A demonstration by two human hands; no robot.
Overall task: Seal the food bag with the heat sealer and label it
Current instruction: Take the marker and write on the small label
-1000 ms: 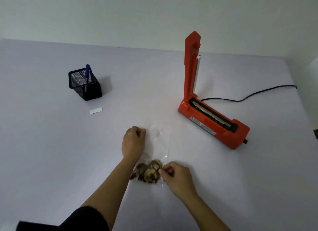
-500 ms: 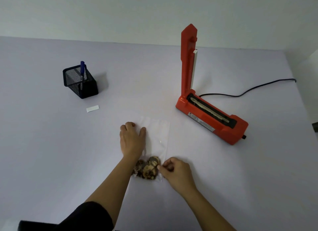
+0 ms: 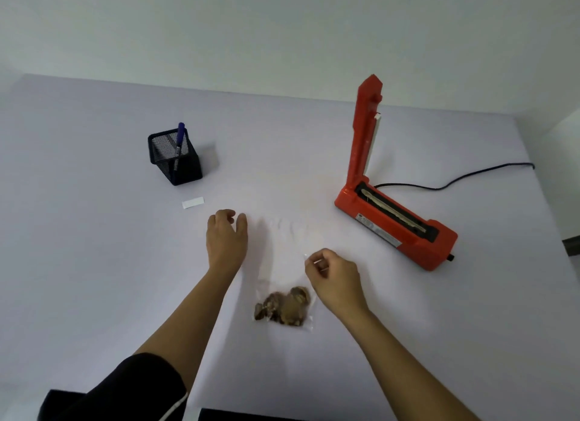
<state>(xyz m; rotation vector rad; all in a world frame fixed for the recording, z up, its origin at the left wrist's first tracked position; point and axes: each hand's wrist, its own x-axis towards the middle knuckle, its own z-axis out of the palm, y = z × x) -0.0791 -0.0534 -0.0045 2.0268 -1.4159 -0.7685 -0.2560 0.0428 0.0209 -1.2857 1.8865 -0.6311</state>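
A clear food bag (image 3: 287,254) lies flat on the table, with brown food pieces (image 3: 284,307) bunched at its near end. My left hand (image 3: 226,240) rests just left of the bag's far end, fingers apart and holding nothing. My right hand (image 3: 332,277) pinches the bag's right edge about halfway along. The red heat sealer (image 3: 397,224) stands to the right with its arm (image 3: 365,128) raised upright. A small white label (image 3: 192,202) lies on the table beyond my left hand.
A black mesh pen holder (image 3: 179,166) with a blue pen (image 3: 179,138) stands at the back left, behind the label. The sealer's black cable (image 3: 455,182) runs off to the right. A wall rises behind the table's far edge.
My left hand has come off the bag's top and moved left, its fingers spread. My right hand has slid from beside the food up along the bag's right edge.
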